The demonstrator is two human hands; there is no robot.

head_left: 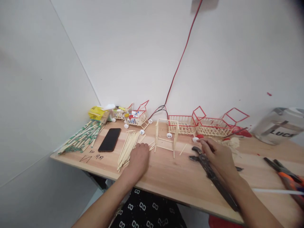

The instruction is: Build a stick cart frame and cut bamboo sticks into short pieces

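My left hand (139, 157) is closed, its curled fingers down on thin wooden sticks (128, 147) at the right side of a loose pile. A few stick ends show past its fingertips. My right hand (217, 155) is pinched, thumb and forefinger together beside a white wheel (195, 139) and a red cap (199, 136); whatever lies between the fingertips is hidden. Under that hand, dark-handled pruning shears (210, 174) rest on the table. Between my hands stands an open stick frame (165, 139), with one short loose stick (183, 149) beside it.
Small stick carts with red trim (181, 124) line the wall, and a filled cart (136, 117) stands left. A phone (109, 140), green-wrapped sticks (82, 137) and a yellow packet (97, 112) lie left. Orange-handled pliers (286, 174) and a clear jar (277, 126) are right.
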